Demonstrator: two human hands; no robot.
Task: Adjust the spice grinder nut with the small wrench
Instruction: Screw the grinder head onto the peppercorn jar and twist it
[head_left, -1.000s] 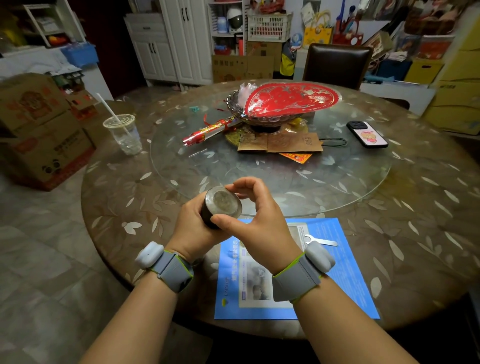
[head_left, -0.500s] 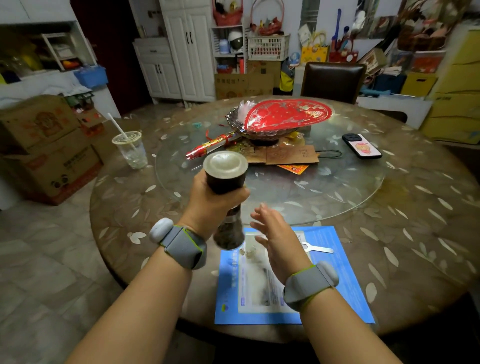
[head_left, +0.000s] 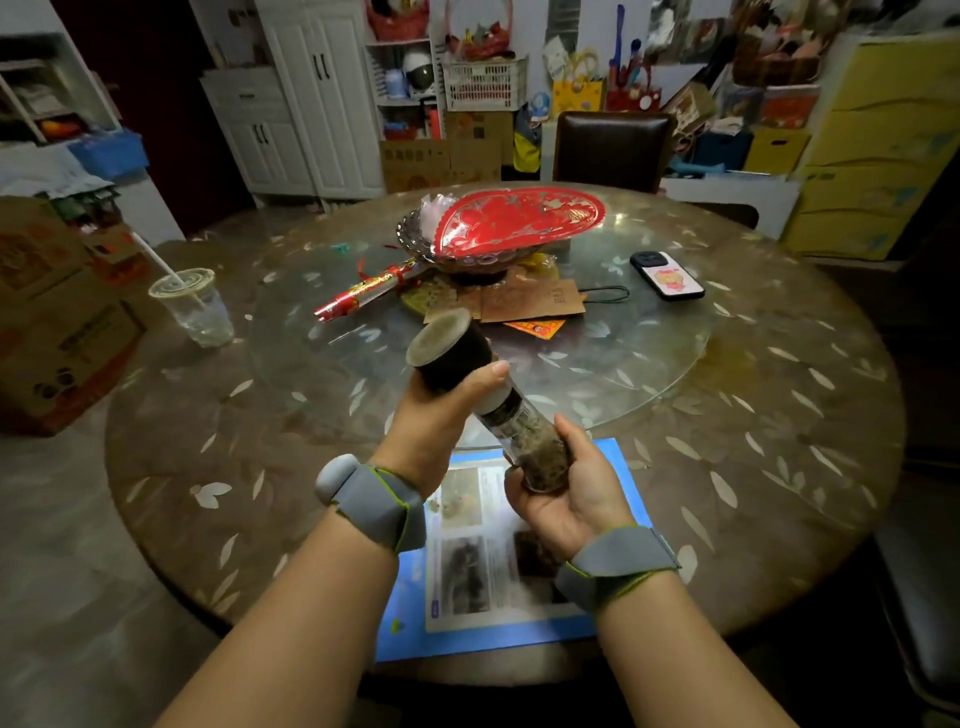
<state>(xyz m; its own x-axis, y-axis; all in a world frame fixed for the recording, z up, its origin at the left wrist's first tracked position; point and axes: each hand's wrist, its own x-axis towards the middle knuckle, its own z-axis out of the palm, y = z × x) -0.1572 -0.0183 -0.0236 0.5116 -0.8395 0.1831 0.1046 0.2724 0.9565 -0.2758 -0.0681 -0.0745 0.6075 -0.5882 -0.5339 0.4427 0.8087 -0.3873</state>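
Observation:
The spice grinder (head_left: 485, 395) has a dark cap end and a clear body full of brownish spice. It is tilted above the table, cap end up and to the left. My left hand (head_left: 441, 415) grips the dark cap end. My right hand (head_left: 571, 483) cups the clear lower end from below, palm up. The grinder's nut does not show from here. The small wrench is hidden behind my right hand and the grinder.
A blue sheet (head_left: 488, 577) lies on the round table (head_left: 779, 415) under my hands. Farther back are a plastic cup with straw (head_left: 195, 306), a red dish on a glass bowl (head_left: 514, 223), a phone (head_left: 667, 275) and a chair (head_left: 613, 148).
The grinder went from cupped low in both hands to raised in my left hand. My right hand then closed under its clear end, and the grinder tilted.

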